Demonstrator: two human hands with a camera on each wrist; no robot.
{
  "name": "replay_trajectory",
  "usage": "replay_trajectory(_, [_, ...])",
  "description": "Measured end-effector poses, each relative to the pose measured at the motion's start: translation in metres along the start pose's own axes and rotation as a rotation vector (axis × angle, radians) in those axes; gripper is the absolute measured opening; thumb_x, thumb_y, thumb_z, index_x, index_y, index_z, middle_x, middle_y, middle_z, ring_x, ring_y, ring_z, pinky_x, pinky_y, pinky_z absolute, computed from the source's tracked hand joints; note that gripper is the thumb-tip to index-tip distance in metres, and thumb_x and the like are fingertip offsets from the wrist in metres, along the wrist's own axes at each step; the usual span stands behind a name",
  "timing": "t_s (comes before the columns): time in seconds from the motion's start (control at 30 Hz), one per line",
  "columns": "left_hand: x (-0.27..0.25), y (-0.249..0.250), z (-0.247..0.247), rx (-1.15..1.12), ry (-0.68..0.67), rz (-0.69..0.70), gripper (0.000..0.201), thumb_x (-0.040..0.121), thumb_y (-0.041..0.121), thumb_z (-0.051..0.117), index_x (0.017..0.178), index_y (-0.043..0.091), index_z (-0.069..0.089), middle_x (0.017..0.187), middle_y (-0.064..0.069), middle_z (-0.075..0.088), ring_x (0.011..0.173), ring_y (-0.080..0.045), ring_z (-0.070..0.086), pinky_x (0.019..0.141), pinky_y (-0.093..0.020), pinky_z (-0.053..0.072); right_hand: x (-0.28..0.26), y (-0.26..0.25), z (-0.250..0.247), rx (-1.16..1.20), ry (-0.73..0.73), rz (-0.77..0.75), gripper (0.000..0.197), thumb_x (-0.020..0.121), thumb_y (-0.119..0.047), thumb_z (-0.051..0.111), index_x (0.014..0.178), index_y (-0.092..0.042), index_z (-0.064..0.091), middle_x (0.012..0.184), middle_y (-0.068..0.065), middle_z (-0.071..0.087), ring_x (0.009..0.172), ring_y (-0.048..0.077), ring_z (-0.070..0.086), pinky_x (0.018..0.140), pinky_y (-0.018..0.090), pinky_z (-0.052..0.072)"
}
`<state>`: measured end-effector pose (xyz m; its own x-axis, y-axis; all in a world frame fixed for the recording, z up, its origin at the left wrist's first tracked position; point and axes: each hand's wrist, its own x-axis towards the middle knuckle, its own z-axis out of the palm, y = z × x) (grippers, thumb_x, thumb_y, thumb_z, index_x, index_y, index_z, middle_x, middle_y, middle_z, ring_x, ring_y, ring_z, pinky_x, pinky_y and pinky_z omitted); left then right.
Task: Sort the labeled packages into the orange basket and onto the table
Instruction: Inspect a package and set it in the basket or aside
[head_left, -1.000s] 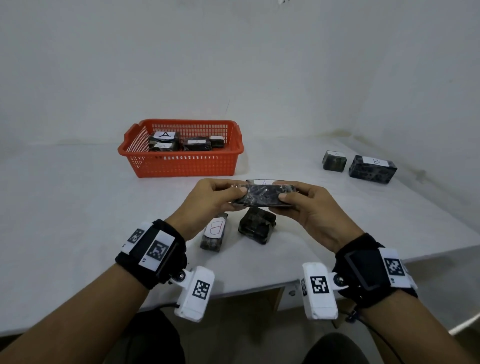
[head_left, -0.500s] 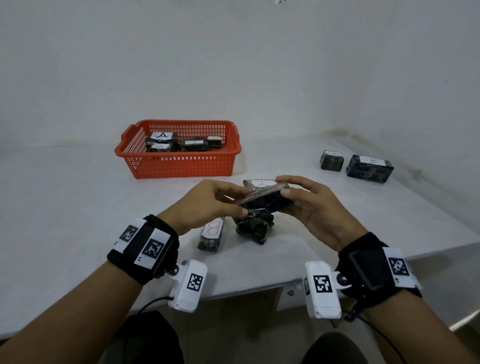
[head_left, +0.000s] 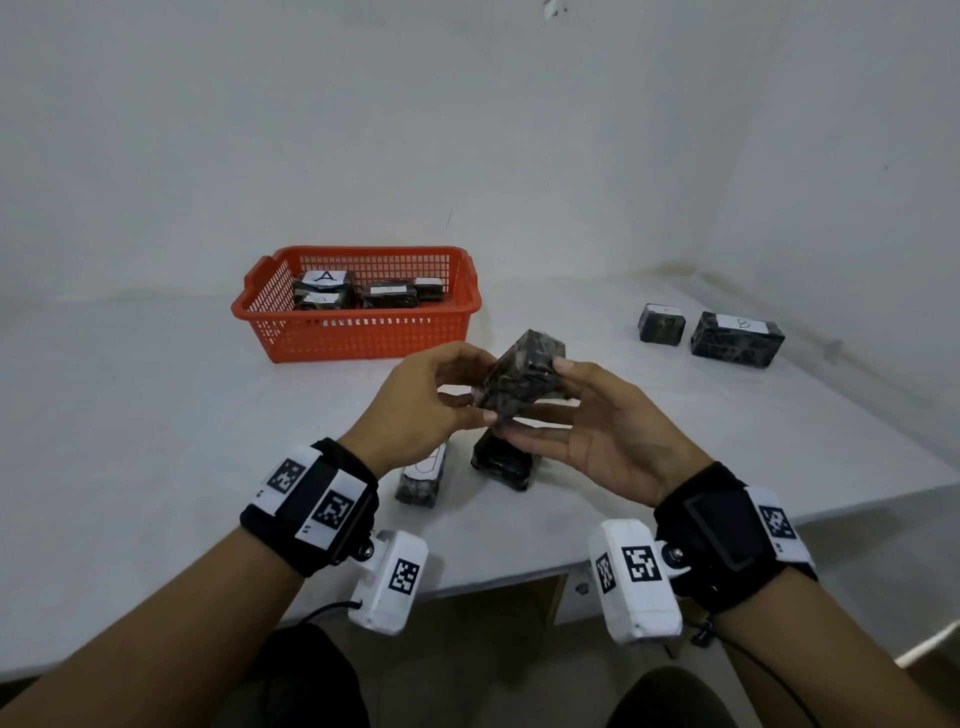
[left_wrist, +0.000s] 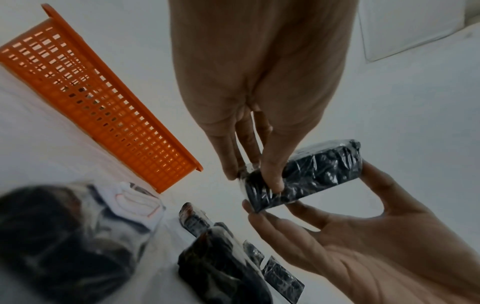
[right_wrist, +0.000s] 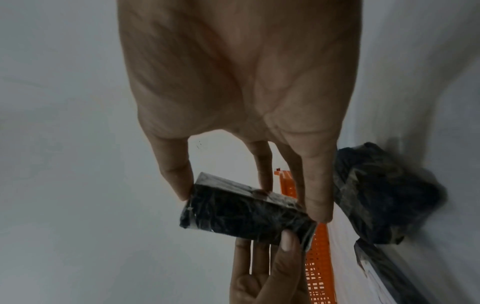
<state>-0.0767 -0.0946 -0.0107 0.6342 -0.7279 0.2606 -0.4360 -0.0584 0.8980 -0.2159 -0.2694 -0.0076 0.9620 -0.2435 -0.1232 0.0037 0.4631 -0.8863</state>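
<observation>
Both hands hold one small dark, plastic-wrapped rectangular package up over the white table, near its front edge, tilted w/ one corner pointing up. Left hand pinches the package's lower left end btwn thumb and fingertips. Right hand is palm-up, fingers curled round the right side, thumb on the upper end; in the right wrist view its fingers press the package's edges. No label letter readable on the held package from the head view; a pale strip shows on one face in the right wrist view, text not legible.

Orange plastic mesh basket sits far left-centre on the table, w/ several dark wrapped packages inside; the top-left one carries a white label marked A. Others in there have white labels too small to read.

Directly below the hands, on the table: a dark wrapped package w/ a white label and red lettering, partly hidden by the left wrist, and just right of it a dark bundle-like package, no label visible.

Far right on the table: a small dark cube-ish package and, just beside it to the right, a longer dark package w/ white label marked B. The two look apart, gap narrow.
</observation>
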Motion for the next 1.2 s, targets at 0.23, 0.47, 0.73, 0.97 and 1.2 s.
replay_trajectory(0.23, [0.002,-0.003,0.003,0.001,0.025,0.031,0.047,0.079,0.003,0.087,0.117,0.022,0.068,0.118,0.007,0.074,0.116,-0.005,0.068,0.097,-0.033,0.060,0.004,0.000,0.006,-0.098,-0.024,-0.055,0.059,0.087,-0.032,0.068,0.136,0.000,0.059,0.134,0.026,0.065,0.125,0.039,0.064,0.112,0.049,0.049])
replay_trajectory(0.47, [-0.004,0.003,-0.001,-0.264,-0.252,-0.138,0.083,0.076,0.061,0.077,0.142,0.014,0.058,0.140,-0.004,0.066,0.128,-0.014,0.064,0.111,-0.035,0.049,0.010,0.007,-0.002,-0.266,-0.025,-0.179,0.060,0.080,-0.014,0.073,0.136,0.001,0.059,0.129,0.016,0.071,0.123,0.030,0.067,0.100,0.031,0.056])
replay_trajectory(0.73, [-0.008,0.001,0.008,-0.245,-0.144,-0.082,0.066,0.073,0.055,0.066,0.126,0.018,0.071,0.124,-0.007,0.075,0.120,-0.018,0.069,0.100,-0.030,0.051,0.004,0.010,0.001,-0.369,-0.052,-0.188,0.044,0.081,-0.034,0.077,0.121,-0.015,0.074,0.127,0.016,0.072,0.124,0.029,0.067,0.110,0.039,0.049])
replay_trajectory(0.97, [-0.012,0.004,0.011,-0.255,-0.238,-0.106,0.059,0.081,0.051,0.069,0.134,0.024,0.067,0.129,0.001,0.073,0.125,-0.013,0.066,0.115,-0.045,0.046,0.004,0.010,-0.004,-0.374,-0.038,-0.186,0.038,0.084,-0.031,0.073,0.118,-0.014,0.075,0.116,0.009,0.076,0.116,0.021,0.070,0.106,0.034,0.053])
replay_trajectory(1.2, [-0.010,0.006,0.012,-0.279,-0.239,-0.103,0.059,0.082,0.047,0.072,0.134,0.020,0.066,0.130,-0.001,0.072,0.124,-0.016,0.067,0.113,-0.043,0.048,0.005,0.012,-0.009,-0.380,-0.039,-0.188,0.060,0.075,-0.017,0.087,0.130,-0.009,0.066,0.123,0.009,0.074,0.116,0.022,0.071,0.103,0.031,0.055])
